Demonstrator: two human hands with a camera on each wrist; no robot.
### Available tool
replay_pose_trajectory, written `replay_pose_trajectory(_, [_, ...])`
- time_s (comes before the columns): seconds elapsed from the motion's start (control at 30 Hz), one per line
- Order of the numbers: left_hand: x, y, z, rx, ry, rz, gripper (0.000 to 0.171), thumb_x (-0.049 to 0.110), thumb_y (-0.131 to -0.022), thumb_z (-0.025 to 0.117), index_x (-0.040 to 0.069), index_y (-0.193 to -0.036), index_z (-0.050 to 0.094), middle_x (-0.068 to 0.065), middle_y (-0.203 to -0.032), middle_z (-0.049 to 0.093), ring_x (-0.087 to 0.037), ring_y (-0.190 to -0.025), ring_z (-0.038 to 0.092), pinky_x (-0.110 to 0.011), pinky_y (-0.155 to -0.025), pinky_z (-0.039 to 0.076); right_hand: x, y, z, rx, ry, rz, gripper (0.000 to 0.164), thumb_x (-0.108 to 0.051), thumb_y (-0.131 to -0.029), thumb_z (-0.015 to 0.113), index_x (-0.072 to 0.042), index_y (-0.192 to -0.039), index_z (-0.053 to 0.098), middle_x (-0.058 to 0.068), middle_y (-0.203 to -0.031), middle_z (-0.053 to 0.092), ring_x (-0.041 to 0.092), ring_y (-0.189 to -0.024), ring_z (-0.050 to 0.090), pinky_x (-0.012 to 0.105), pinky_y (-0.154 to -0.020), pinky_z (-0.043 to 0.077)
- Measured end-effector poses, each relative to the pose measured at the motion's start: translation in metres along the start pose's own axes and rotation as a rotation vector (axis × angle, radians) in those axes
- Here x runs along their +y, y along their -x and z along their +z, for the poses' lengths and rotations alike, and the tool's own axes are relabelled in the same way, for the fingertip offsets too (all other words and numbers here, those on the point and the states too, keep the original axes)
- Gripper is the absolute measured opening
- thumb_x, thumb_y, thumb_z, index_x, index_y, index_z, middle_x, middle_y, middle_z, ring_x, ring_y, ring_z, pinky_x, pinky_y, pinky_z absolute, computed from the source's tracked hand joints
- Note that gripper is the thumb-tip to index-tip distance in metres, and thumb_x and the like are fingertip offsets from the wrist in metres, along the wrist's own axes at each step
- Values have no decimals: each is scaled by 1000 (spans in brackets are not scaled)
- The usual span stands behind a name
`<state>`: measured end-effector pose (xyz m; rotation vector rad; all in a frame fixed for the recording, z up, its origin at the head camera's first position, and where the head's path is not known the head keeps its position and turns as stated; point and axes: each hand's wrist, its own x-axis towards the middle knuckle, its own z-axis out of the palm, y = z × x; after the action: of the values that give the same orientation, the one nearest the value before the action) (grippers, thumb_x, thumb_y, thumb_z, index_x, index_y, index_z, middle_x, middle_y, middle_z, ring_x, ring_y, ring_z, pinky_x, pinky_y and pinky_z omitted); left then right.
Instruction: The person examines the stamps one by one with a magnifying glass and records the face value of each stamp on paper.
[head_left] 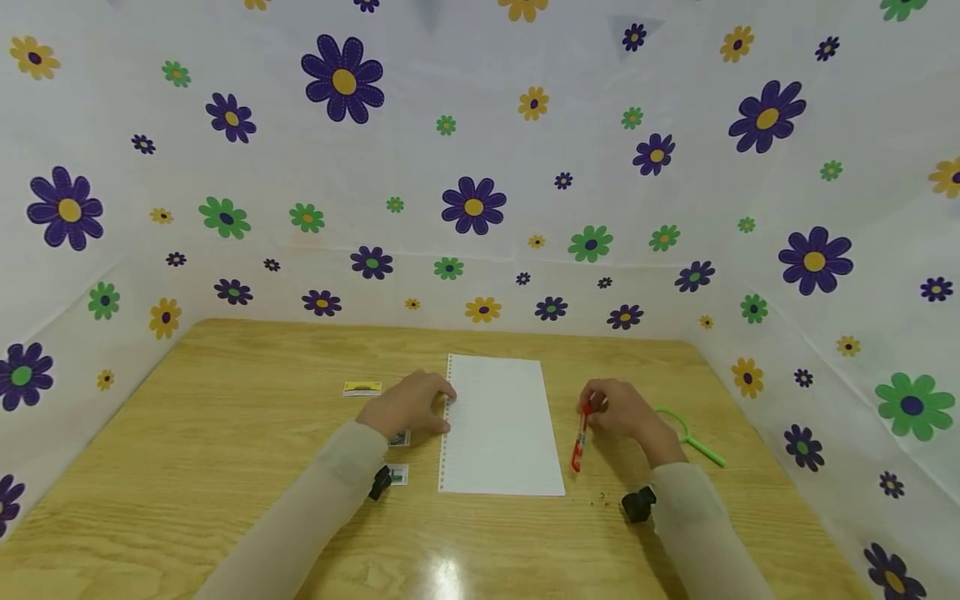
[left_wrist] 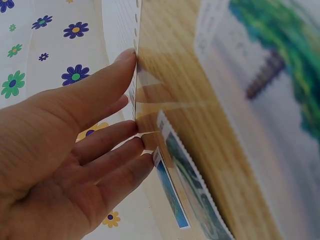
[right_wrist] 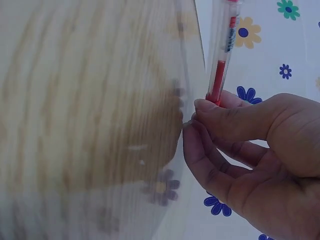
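Note:
A white lined sheet of paper (head_left: pixel 498 425) with punched holes along its left edge lies on the table. My left hand (head_left: pixel 408 404) rests at that edge, thumb and fingertips touching it, fingers fairly straight in the left wrist view. Beside this hand lie small stamps with scalloped edges, among them a lower one (head_left: pixel 399 474) and one partly covered by the hand (head_left: pixel 405 410). To the right of the sheet, my right hand (head_left: pixel 618 408) pinches a clear-barrelled red pen (head_left: pixel 580 446) near one end. The right wrist view shows thumb and fingertips closed on the pen (right_wrist: pixel 220 75).
A yellow stamp-like card (head_left: pixel 362 388) lies up and left of my left hand. Beyond my right wrist is a green magnifying glass (head_left: pixel 707 452). Dark crumbs (head_left: pixel 600 500) dot the wooden table (head_left: pixel 225 433). A flower-patterned cloth (head_left: pixel 420 150) encloses the back and sides.

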<state>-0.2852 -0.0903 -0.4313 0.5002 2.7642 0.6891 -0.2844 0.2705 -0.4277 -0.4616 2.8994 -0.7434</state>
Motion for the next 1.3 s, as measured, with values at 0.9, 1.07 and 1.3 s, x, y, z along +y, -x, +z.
replay_pose_trajectory(0.9, [4, -3, -3, -10, -13, -11, 53, 26, -86, 85, 14, -135, 68, -9, -150, 58, -32, -144, 47, -51, -121, 38, -12, -9, -3, -9, -25, -14, 13, 1, -91, 71, -8, -97, 64, 12, -99, 71, 22, -85, 63, 39, -81, 54])
replay_pose_trajectory(1.07, [5, -3, -4, -13, -30, 5, 52, 26, -86, 85, 14, -135, 68, -8, -148, 59, -30, -139, 50, -50, -119, 41, -15, -10, -2, -23, -26, -17, 12, 0, -92, 72, -8, -98, 64, 12, -99, 72, 22, -86, 63, 41, -83, 54])
replay_pose_trajectory(1.3, [5, -2, -5, -14, -34, 12, 52, 25, -85, 86, 13, -133, 69, -8, -145, 61, -30, -135, 52, -50, -117, 43, -16, -11, -1, -31, -30, -36, 11, -1, -93, 71, -7, -100, 65, 13, -98, 72, 21, -84, 63, 37, -79, 53])
